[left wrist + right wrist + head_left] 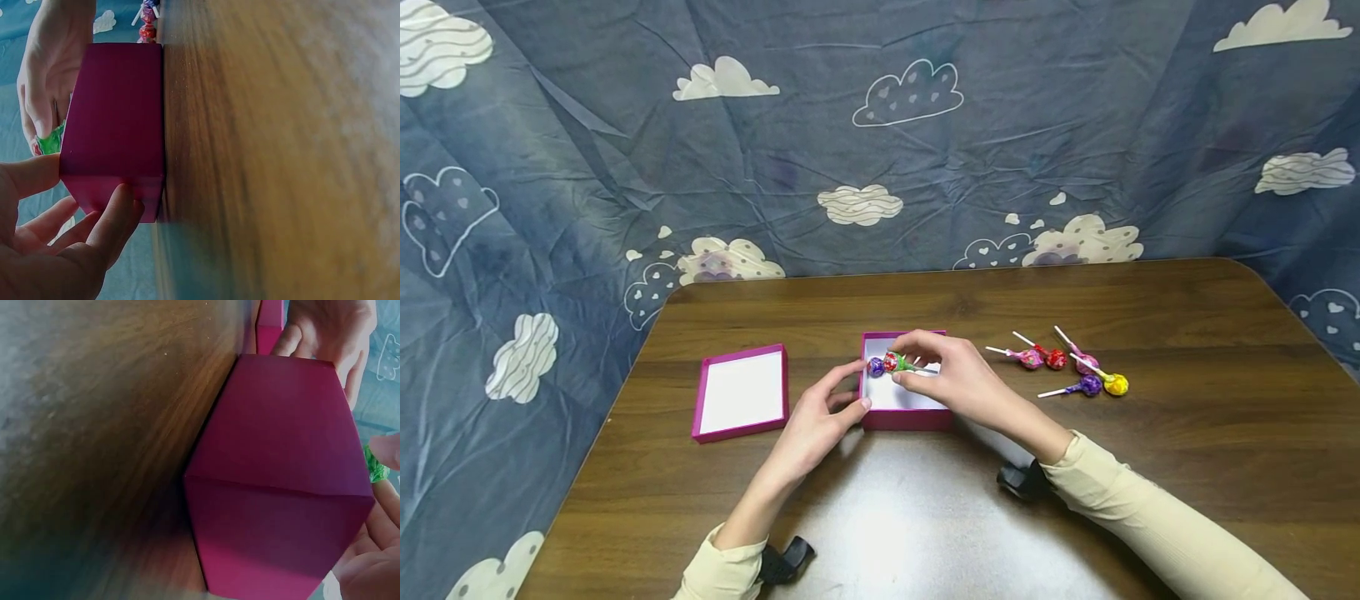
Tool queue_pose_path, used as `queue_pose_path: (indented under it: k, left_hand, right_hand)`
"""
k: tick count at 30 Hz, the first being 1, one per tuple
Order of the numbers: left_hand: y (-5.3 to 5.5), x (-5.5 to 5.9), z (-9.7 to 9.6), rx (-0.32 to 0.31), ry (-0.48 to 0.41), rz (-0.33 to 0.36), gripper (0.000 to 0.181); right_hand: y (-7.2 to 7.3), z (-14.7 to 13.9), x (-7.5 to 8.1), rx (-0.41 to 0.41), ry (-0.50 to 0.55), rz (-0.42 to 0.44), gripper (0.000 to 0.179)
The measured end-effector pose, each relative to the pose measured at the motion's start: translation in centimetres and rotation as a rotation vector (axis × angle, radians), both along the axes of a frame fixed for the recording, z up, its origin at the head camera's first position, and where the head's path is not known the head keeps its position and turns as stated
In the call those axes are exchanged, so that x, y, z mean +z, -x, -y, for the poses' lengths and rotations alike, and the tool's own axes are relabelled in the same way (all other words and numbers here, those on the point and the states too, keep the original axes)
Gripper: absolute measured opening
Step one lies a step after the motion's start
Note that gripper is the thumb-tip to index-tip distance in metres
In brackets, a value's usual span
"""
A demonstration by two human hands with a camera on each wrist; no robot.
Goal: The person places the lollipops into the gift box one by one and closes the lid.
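In the head view, my right hand [951, 379] pinches a lollipop [892, 362] with a red and green wrapper, held over the pink box [906, 419]. Its white stick points right under the hand. A purple-wrapped lollipop [876, 367] lies in the box by the left wall. My left hand [811, 425] rests its fingertips against the box's left side. In the left wrist view, these fingers [115, 215] touch the box's side wall and upper edge. The right wrist view shows green wrapper [375, 465] between the right thumb and fingers, past the box's rim.
Left of the box lies its pink lid [741, 392], white inside facing up. To the right is a loose group of several lollipops, among them a yellow one [1116, 384], a purple one [1089, 385] and a red one [1056, 359]. A cloud-patterned cloth [805, 158] hangs behind the table.
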State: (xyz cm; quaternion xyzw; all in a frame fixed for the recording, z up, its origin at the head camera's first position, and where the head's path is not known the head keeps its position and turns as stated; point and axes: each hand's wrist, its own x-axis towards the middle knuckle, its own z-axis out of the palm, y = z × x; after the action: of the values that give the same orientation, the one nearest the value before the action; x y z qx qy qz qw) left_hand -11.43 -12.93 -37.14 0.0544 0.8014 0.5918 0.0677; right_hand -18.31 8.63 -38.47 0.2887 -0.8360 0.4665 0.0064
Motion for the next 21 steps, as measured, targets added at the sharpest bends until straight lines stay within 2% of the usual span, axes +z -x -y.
queue_pose_path:
  k: [8,16,21]
  left_hand:
    - [0.1,-0.1,0.1,-0.008,-0.002,-0.005,0.050]
    - [1.3,-3.1,0.7,0.002,-0.020,-0.011,0.051]
    - [1.5,-3.7,0.9,-0.007,-0.037,-0.021,0.052]
  right_hand:
    - [1.1,1.0,-0.3,0.057,-0.070,-0.042,0.022]
    - [1.9,2.4,-0.2,0.085,-0.248,-0.040,0.022]
    - [2.4,3.2,-0.4,0.122,-0.358,-0.020,0.020]
